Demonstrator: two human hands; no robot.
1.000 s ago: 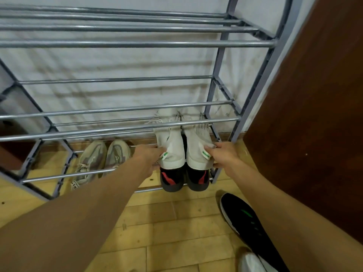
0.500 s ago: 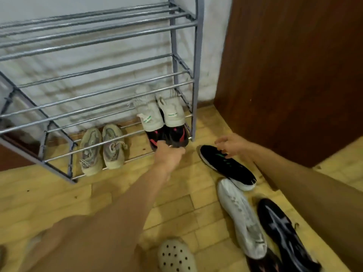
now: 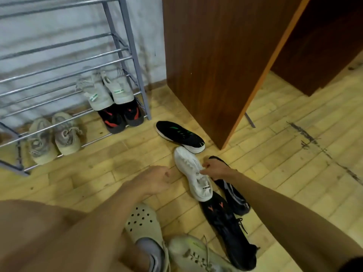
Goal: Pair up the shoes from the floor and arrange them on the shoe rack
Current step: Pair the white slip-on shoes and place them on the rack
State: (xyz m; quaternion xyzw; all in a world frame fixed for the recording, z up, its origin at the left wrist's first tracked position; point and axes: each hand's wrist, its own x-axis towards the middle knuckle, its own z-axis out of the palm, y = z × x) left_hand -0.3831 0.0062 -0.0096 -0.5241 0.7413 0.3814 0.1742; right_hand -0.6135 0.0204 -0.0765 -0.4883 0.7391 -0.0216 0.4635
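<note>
The grey metal shoe rack (image 3: pixel 137 75) stands against the wall at upper left. It holds a white high-top pair (image 3: pixel 104 93), a black-and-red pair (image 3: pixel 121 116) below them and a beige pair (image 3: pixel 55 136) on the lowest rails. On the floor lie a black shoe with green marks (image 3: pixel 180 136), a white shoe (image 3: pixel 190 173), a black shoe with a grey stripe (image 3: pixel 233 195) and a black shoe with orange marks (image 3: pixel 225 222). My right hand (image 3: pixel 216 169) pinches the white shoe at its laces. My left hand (image 3: pixel 157 179) hovers empty, loosely curled, just left of it.
A brown wooden cabinet (image 3: pixel 216 65) stands right of the rack, close behind the black-and-green shoe. A pale shoe with yellow-green trim (image 3: pixel 194 254) lies at the bottom edge. My foot in a beige clog (image 3: pixel 143 222) is beside it.
Both hands let go of the white high-tops on the rack and drew back. The view swung right and down to the floor shoes, and my right hand came down onto the white shoe.
</note>
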